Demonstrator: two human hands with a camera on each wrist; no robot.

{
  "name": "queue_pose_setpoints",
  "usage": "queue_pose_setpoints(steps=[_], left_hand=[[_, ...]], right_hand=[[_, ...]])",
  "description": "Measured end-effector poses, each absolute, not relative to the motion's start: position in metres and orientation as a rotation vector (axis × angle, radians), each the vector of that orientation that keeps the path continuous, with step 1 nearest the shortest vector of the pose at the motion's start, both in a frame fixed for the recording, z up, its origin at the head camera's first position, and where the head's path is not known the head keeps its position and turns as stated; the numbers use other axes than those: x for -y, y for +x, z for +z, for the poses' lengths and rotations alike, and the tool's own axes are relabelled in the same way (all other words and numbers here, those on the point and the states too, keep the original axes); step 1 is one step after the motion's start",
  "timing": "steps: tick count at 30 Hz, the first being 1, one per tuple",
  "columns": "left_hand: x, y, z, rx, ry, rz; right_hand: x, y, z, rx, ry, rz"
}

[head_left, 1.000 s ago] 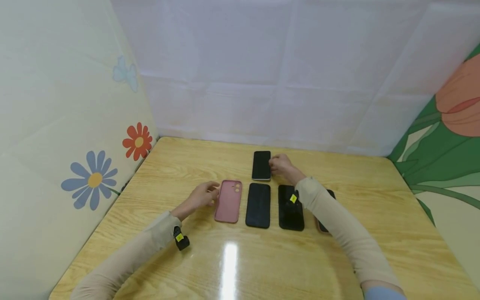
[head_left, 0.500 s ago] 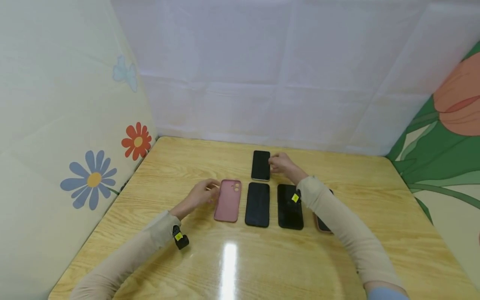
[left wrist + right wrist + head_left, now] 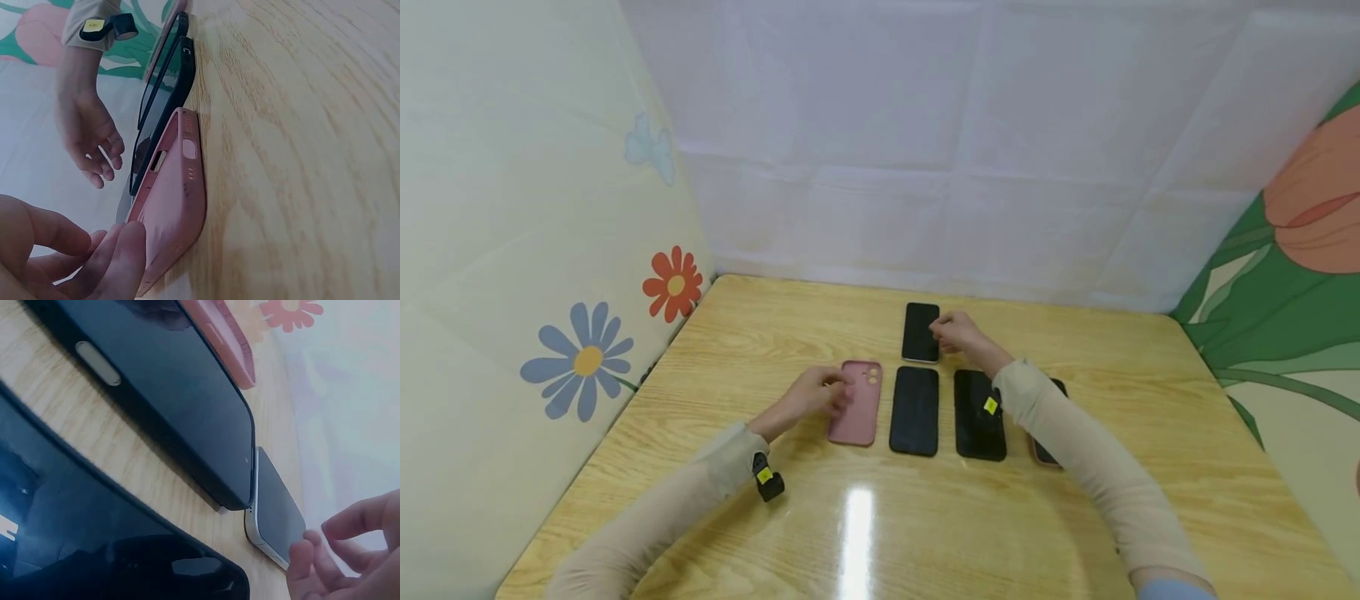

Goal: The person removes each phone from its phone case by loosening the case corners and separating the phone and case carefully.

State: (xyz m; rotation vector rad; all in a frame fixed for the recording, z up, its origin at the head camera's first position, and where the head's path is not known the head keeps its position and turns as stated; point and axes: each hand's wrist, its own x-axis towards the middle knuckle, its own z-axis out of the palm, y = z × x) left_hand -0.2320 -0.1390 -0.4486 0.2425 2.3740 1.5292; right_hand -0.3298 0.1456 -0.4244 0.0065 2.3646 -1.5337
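My left hand hovers over the left side of a pink phone case, its fingers loosely bent and holding nothing. In the left wrist view the case lies hollow side up, and the fingertips are close to its rim; whether they touch it is unclear. My right hand is at the right edge of a phone with a silver frame, lying face up at the back. Its relaxed fingers grip nothing; the right wrist view has them just beside that phone.
In front of the silver-framed phone lies a black-cased phone. Right of it is another black phone, partly under my right cuff. A further phone with a pinkish edge is mostly hidden by my right sleeve. All lie on a wooden table.
My left hand has moved right, from beside the pink case to over its left part. My right hand has shifted slightly left, its fingertips now overlapping the silver-framed phone's edge. The phones stay put.
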Motion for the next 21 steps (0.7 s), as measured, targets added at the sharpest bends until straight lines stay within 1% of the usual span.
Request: queue_pose_setpoints(steps=[5, 12, 21], left_hand=[[0.135, -0.231, -0.448, -2.358, 0.283, 1.519], [0.126, -0.233, -0.455, -2.309, 0.217, 1.534], [0.119, -0.232, -0.450, -2.262, 0.243, 1.544]], right_hand=[[-0.146, -0.324, -0.424, -2.465, -0.075, -1.444], [-0.144, -0.315, -0.420, -2.486, -0.117, -1.409], [-0.144, -0.307, -0.420, -2.506, -0.186, -1.398]])
